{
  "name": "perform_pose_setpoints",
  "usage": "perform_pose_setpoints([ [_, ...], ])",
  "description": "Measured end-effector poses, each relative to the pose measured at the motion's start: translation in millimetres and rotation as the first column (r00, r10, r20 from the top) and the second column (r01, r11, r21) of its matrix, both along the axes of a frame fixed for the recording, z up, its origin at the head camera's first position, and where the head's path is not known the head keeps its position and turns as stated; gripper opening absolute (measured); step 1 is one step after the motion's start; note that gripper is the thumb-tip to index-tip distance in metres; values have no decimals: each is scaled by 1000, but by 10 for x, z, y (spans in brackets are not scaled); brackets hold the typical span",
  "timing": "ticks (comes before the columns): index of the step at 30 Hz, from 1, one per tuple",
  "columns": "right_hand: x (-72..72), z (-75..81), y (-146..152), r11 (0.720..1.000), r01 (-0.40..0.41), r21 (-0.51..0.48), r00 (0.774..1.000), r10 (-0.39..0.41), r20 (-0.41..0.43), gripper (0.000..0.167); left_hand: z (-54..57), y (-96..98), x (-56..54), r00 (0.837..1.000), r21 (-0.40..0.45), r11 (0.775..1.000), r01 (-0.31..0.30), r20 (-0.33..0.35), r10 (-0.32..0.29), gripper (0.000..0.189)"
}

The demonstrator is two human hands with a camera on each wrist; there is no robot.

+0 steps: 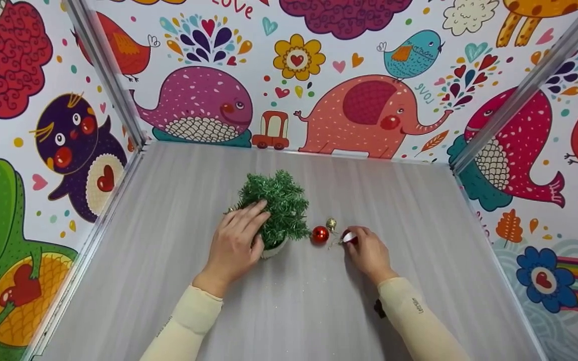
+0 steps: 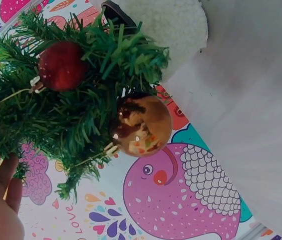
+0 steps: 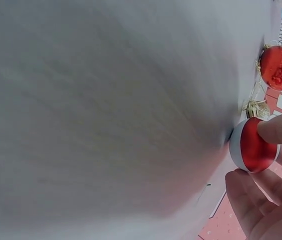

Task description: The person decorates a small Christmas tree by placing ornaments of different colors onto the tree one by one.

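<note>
A small green artificial Christmas tree (image 1: pixel 284 198) stands in a pale pot (image 1: pixel 273 251) on the table. My left hand (image 1: pixel 235 240) rests against its left side, fingers laid over the branches. In the left wrist view a dark red bauble (image 2: pixel 62 65) and a shiny gold bauble (image 2: pixel 144 125) hang on the tree by gold loops. Right of the tree, my right hand (image 1: pixel 371 253) pinches a red and white bauble (image 3: pixel 255 147) between thumb and fingers, low at the tabletop. Beside it lie a shiny red bauble (image 1: pixel 320 234) and a small gold bauble (image 1: pixel 331 223).
The grey wood-grain tabletop (image 1: pixel 178 200) reaches back to a cartoon-printed wall (image 1: pixel 279 90). Printed panels also flank it, with metal posts (image 1: pixel 113 75) at the corners. Thin gold cords trail from the loose baubles.
</note>
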State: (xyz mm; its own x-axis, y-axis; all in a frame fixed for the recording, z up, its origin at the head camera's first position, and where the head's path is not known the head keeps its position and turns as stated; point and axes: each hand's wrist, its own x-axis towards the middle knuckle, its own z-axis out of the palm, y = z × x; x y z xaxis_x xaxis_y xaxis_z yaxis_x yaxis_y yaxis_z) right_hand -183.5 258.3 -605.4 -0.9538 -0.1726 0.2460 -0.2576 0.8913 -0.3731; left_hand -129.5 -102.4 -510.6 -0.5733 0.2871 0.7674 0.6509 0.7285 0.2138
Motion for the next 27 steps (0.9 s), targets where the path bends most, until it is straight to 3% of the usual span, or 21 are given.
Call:
perform_pose_setpoints([
  [5, 29, 63, 27, 1000, -2, -21, 999, 1, -47, 41, 6, 13, 1, 1000, 1, 1000, -1, -6, 1, 44],
  [18, 297, 569, -206, 978, -145, -150, 979, 120, -162, 42, 23, 31, -7, 1000, 21, 1000, 15, -5, -14, 46],
  [22, 380, 683, -331, 957, -214, -196, 964, 175, -199, 42, 28, 32, -12, 1000, 17, 1000, 12, -17, -12, 46],
  [27, 480, 813, -507, 911, -304, -280, 944, 249, -218, 42, 37, 39, -8, 1000, 12, 1000, 10, -18, -10, 45],
])
